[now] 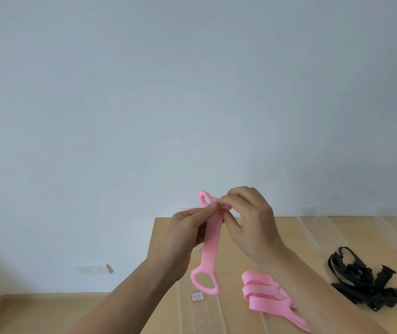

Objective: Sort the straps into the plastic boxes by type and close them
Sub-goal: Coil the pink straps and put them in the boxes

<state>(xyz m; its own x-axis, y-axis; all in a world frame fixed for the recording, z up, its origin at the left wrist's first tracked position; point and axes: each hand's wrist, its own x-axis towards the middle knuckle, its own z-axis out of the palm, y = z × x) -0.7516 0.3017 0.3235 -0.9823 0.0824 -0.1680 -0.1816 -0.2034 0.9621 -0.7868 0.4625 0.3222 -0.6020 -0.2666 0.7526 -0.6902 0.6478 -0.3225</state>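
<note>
Above the wooden table (231, 261), both hands hold one pink strap (213, 239) in the air. The left hand (190, 230) pinches its upper part between thumb and fingers; the right hand (248, 213), fingers curled, pinches the folded top end. The strap's lower loop hangs over a clear plastic box (199, 317). More pink straps (265, 292) lie piled on the table, with black straps (366, 285) to their right.

Bare tabletop (313, 261) lies open between the pink pile (262, 292) and the black pile (361, 283); clear boxes (310, 225) line its far edge, with the wall (192, 92) just behind
</note>
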